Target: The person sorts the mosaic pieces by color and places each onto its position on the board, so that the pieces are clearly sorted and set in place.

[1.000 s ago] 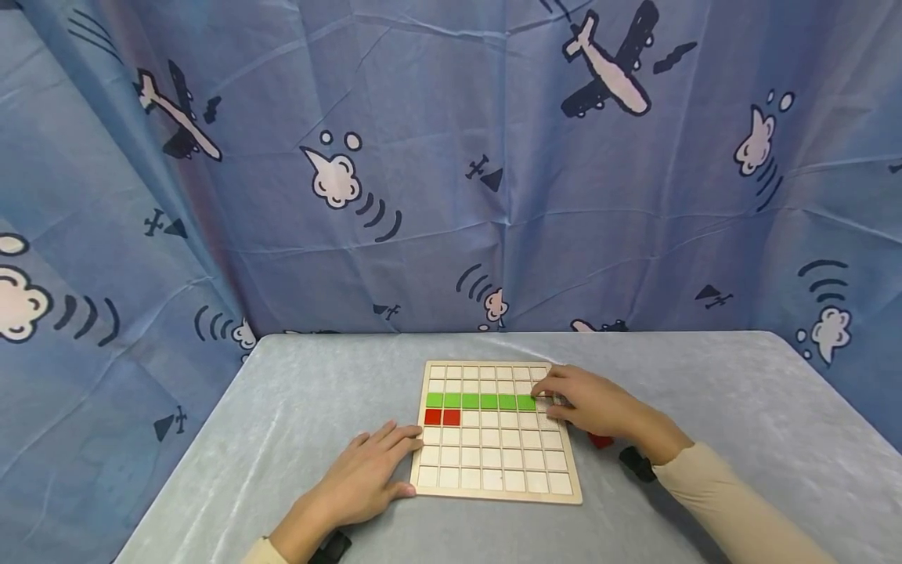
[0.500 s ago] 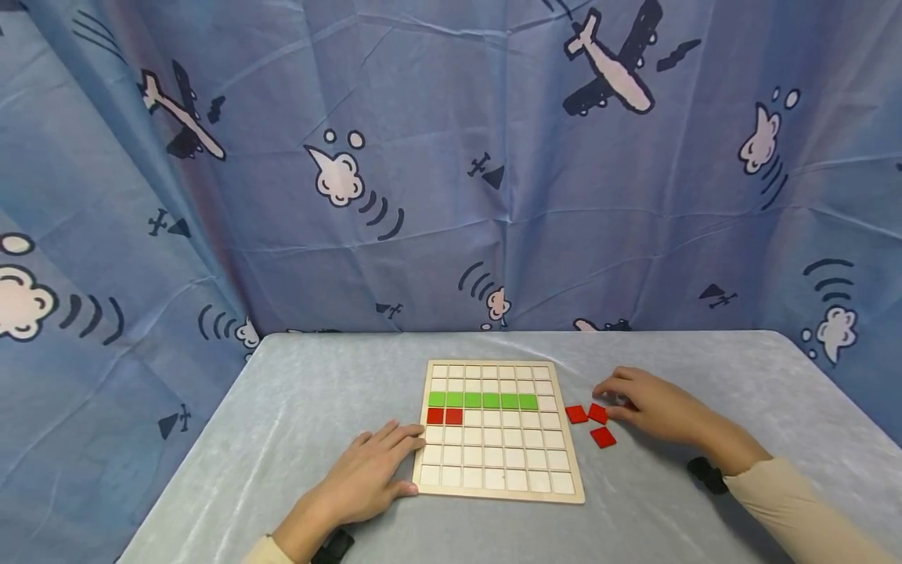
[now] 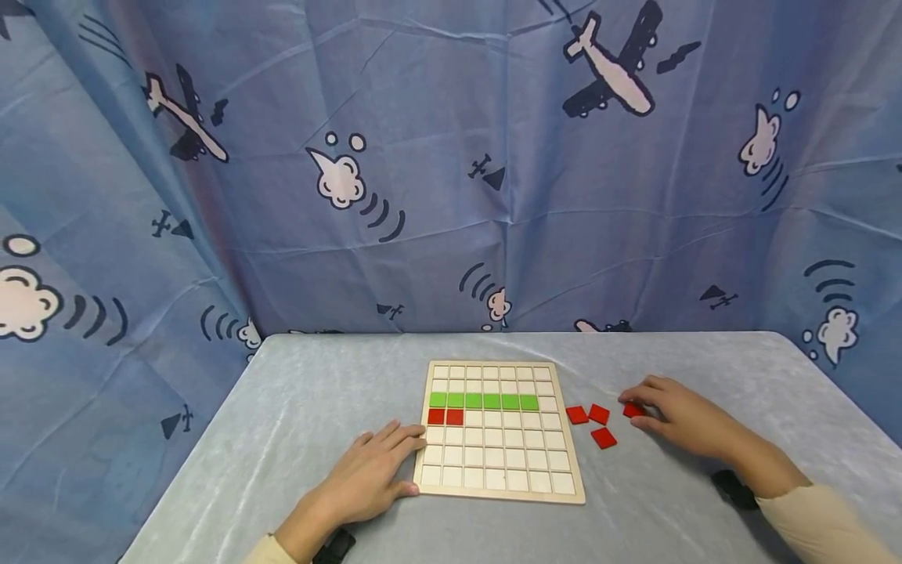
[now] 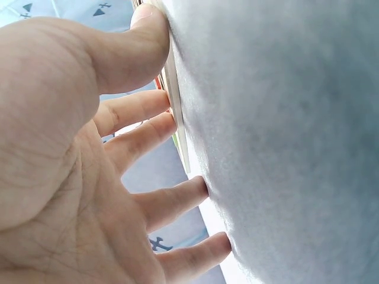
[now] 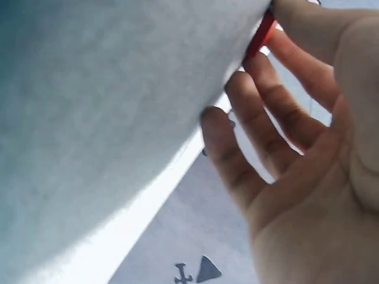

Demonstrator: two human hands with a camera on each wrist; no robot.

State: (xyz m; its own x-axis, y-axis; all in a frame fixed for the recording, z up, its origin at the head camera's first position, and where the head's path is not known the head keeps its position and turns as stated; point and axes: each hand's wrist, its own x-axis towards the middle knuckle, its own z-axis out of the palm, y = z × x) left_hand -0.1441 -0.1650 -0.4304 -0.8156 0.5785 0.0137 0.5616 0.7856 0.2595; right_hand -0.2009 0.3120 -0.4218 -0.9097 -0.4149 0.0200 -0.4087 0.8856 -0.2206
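A square wooden grid board (image 3: 507, 495) lies on the table. Several green tiles (image 3: 483, 402) fill most of one row, and two red tiles (image 3: 445, 417) sit at the left of the row below. My left hand (image 3: 369, 478) rests at the board's left edge, fingers fairly straight, fingertips and thumb (image 4: 151, 35) against its side. Right of the board, my right hand (image 3: 680, 415) pinches a loose red tile (image 3: 633, 409) between thumb and fingers, low at the tabletop. In the right wrist view that red tile (image 5: 260, 35) shows between thumb and index finger.
Three more loose red tiles (image 3: 599, 413) lie between the board and my right hand. The grey cloth-covered table (image 3: 331, 384) ends at the back against a blue curtain (image 3: 423, 196) printed with airplanes and clouds.
My right hand has left the board's right side and moved right, past the loose red tiles, to another red tile that now shows in its fingers. My left hand stays put.
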